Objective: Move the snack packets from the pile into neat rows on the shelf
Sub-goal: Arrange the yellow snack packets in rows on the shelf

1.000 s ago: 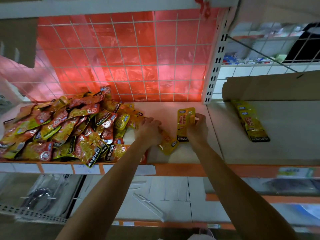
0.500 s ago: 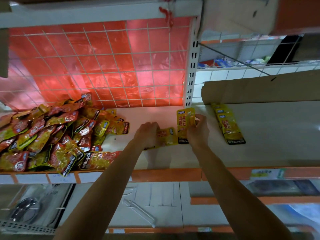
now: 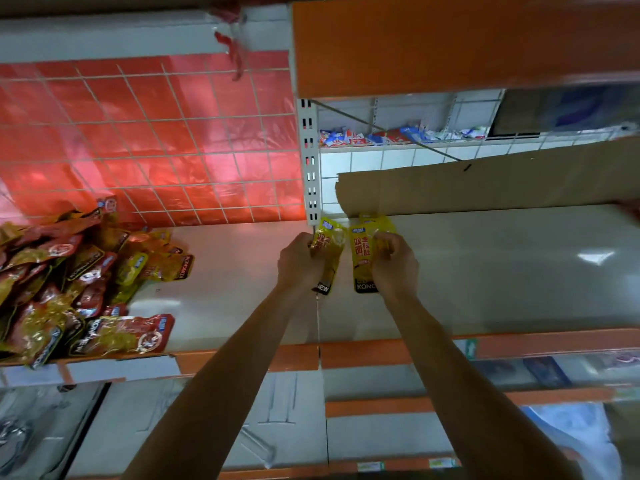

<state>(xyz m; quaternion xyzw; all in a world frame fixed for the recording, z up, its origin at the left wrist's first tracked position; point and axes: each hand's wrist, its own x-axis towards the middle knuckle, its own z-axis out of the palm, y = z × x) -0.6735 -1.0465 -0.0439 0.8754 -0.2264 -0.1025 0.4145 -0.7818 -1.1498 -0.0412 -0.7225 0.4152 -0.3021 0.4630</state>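
Observation:
A loose pile of red and yellow snack packets [image 3: 69, 289] lies on the left part of the white shelf [image 3: 502, 271]. My left hand [image 3: 298, 263] grips a yellow packet [image 3: 329, 249] with a black bottom band. Just to its right, my right hand [image 3: 394, 263] holds another yellow packet [image 3: 362, 258] printed with red characters, over further yellow packets [image 3: 372, 220] lying on the shelf by the upright post. Both hands are side by side at the seam between the two shelf sections.
A sheet of brown cardboard [image 3: 485, 181] leans along the back of the right shelf section. A perforated white upright post [image 3: 310, 161] divides the sections, with a red wire-grid back panel [image 3: 156, 143] on the left. An orange shelf front [image 3: 450, 43] hangs overhead.
Both hands carried their packets to the right, away from the pile, toward the yellow packets on the right section. The left hand lifted its packet off the shelf. The view swung right.

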